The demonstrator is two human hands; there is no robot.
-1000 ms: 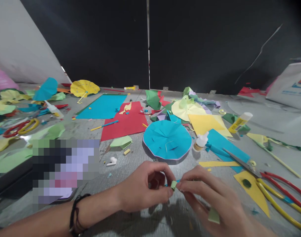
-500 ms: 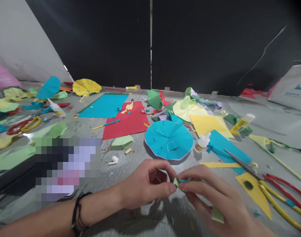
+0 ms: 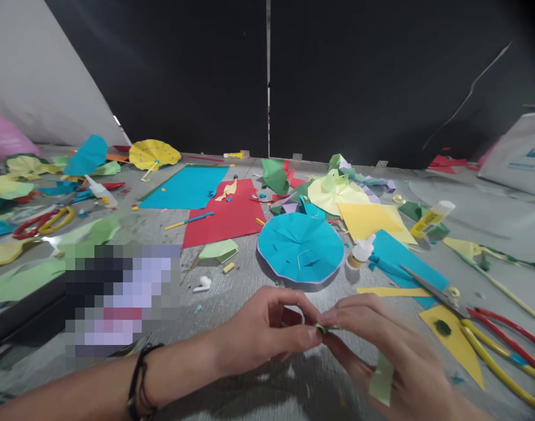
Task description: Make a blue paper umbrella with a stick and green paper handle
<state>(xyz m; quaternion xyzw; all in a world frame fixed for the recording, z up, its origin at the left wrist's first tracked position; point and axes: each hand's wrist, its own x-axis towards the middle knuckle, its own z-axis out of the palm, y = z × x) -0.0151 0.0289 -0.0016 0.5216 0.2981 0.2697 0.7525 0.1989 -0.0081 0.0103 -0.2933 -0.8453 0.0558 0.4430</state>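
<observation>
My left hand [image 3: 267, 330] and my right hand [image 3: 372, 333] meet at the fingertips, pinching a small green paper piece [image 3: 323, 329] between them. Most of that piece is hidden by my fingers. A pale green paper strip [image 3: 382, 380] hangs below my right hand, tucked among its curled fingers. Just beyond my hands lies a round turquoise paper disc [image 3: 300, 248] with slits cut in it and a lilac edge. A white earbud [image 3: 202, 284] lies left of my left hand.
Scissors with red and yellow handles [image 3: 499, 345] lie to the right on a yellow paper scrap. Red and blue sheets, a glue stick [image 3: 431, 219], a glue bottle [image 3: 361, 252], and several paper fans crowd the grey table [image 3: 267, 374]. A pixelated patch covers part of the left.
My fingertips have pressed the small green piece flatter, and little of it shows now. The pale green strip has shifted slightly with my right hand, and the view has barely moved.
</observation>
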